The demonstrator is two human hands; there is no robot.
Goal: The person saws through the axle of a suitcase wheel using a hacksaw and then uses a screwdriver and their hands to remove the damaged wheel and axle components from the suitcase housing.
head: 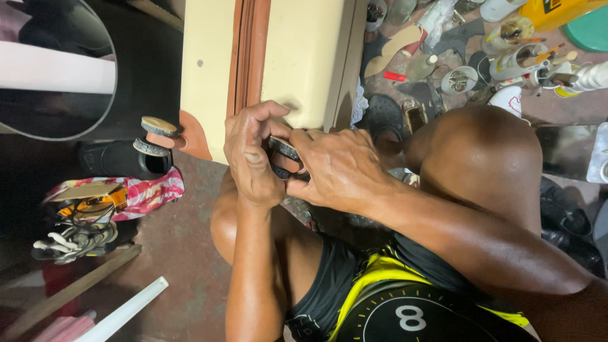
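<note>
I'm looking down on 2 hands working at the near corner of a cream suitcase [297,57] lying on the floor. The left hand [250,155] and the right hand [332,168] meet over a small dark wheel [284,151] at that corner; the fingers [263,114] of both hands are closed tight around it, pinching it between them. Over at the other corner, 2 wheels [154,136] sit mounted on a brown corner piece [193,136], so I judge that side done and this corner in progress. Whether the dark wheel is seated yet, I can't tell; the hands hide its mount. Tools and scraps [506,50] lie well apart.
</note>
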